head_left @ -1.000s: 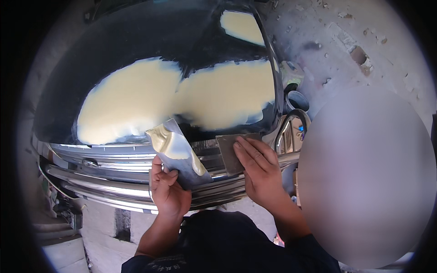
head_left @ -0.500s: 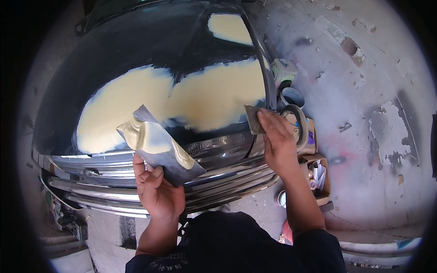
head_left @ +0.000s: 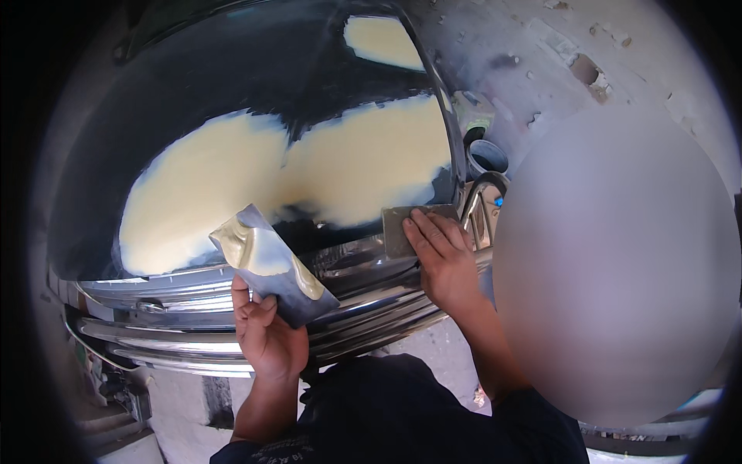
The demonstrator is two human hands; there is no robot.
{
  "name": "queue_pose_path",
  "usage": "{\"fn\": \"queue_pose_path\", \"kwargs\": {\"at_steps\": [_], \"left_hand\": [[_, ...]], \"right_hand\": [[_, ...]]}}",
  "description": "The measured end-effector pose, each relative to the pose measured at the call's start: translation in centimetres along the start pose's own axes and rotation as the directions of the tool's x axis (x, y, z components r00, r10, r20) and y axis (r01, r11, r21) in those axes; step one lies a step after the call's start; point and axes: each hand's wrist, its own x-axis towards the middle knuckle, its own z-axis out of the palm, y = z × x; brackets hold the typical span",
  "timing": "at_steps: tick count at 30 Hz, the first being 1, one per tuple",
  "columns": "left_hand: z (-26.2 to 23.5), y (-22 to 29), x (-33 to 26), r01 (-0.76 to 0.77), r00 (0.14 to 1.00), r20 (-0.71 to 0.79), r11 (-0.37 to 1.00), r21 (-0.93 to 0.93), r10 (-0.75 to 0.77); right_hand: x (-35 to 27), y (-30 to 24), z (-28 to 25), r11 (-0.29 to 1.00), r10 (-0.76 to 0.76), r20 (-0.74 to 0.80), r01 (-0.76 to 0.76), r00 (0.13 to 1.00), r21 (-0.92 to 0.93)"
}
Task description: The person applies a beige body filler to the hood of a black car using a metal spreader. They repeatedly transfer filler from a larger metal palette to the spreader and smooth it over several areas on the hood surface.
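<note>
- The left hand (head_left: 270, 340) grasps a flat grey plate (head_left: 300, 309) by its lower left edge, thumb in front and the other fingers partly hidden behind; holding it at the edge probably leaves the loaded face free.
- Cream paste (head_left: 240, 241) lies thickest near the plate's upper left corner, with another ridge along its right edge. The face is turned up and toward the wearer, likely so that the paste stays on and within sight.
- The right hand (head_left: 447, 263) grasps a thin brownish-grey spreader (head_left: 397, 232), fingers laid over its upper face (the thumb is hidden, so its place is a guess). Spread fingers would seem to steady such a thin sheet, with the left part of it bare.
- In view, the spreader overlaps the front edge of a dark hood (head_left: 224, 73); whether they touch, I cannot tell.
- Two broad cream patches (head_left: 193, 193) meet near the hood's front, and a smaller patch (head_left: 384, 42) sits farther back. Both tools are near the front edge, seemingly to keep them close to these areas.
- Chrome bumper bars (head_left: 178, 334) run below the hood, and a round container (head_left: 488, 157) stands beyond its right side.
</note>
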Motion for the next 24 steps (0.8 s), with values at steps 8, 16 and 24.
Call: {"fn": "queue_pose_path", "kwargs": {"at_steps": [8,16,24], "left_hand": [[1.6,-2.9,-0.6,0.125,0.989,0.083,0.992,-0.031,-0.122],[7.4,-4.9,-1.7,0.009,0.997,0.082,0.997,-0.072,-0.003],[11.5,-7.5,-3.5,-0.253,0.964,0.08,0.967,-0.022,0.254]], "right_hand": [[0.4,-2.8,-6.3,0.773,0.106,-0.12,-0.006,0.987,0.635],[-1.9,-0.9,-6.6,0.665,-0.065,-0.108,0.124,0.992,0.736],[-5.4,7.1,-8.5,0.119,0.335,0.154,-0.203,0.93,0.972]]}}
